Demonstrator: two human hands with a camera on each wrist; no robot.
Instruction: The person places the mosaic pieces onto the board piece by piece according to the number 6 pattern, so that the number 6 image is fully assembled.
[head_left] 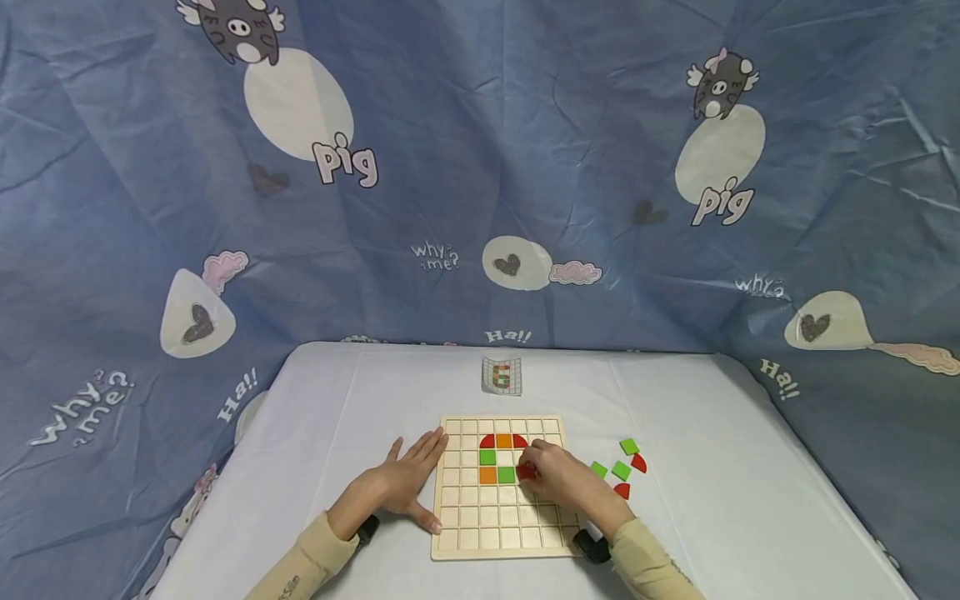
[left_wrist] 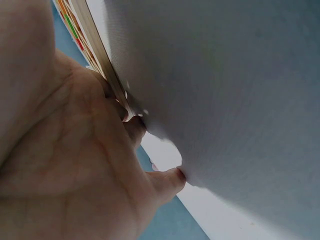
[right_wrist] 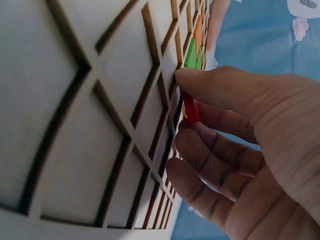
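Right grip [head_left: 567, 477]: we pinch the red piece [head_left: 525, 472]
Red piece: just right of the lower green tile [head_left: 506, 475]
Left grip [head_left: 408, 481]: spread at the board [head_left: 509, 539]

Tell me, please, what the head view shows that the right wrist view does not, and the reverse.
Only the head view shows the small printed card and the loose green and red pieces lying right of the board. Only the right wrist view shows the palm side of the right hand. Both show the board, that hand pinching a red piece, and the blue cloth.
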